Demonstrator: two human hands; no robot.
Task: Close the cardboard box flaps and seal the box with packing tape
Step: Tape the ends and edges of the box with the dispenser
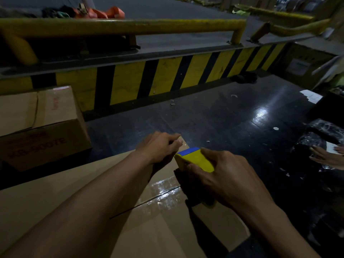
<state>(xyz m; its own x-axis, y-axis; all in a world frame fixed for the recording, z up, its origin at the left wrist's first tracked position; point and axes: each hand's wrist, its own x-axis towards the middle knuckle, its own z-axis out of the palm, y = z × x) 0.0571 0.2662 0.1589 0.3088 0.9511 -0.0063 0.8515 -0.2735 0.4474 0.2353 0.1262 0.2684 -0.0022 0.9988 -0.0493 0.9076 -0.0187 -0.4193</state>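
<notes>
A large cardboard box [55, 200] fills the lower left, its top flaps lying flat with a dark seam between them. Shiny clear packing tape [165, 194] runs along the seam toward the box's far corner. My right hand [229, 179] grips a yellow and blue tape dispenser [197, 160] at that far edge. My left hand [160, 148] rests with curled fingers on the box corner just left of the dispenser; whether it pinches the tape I cannot tell.
A second closed cardboard box [42, 125] sits on the dark floor at left. A yellow-and-black striped curb [167, 77] with yellow rails crosses behind. Another person's hand [327, 155] and black wrapped bundles [323, 135] are at right.
</notes>
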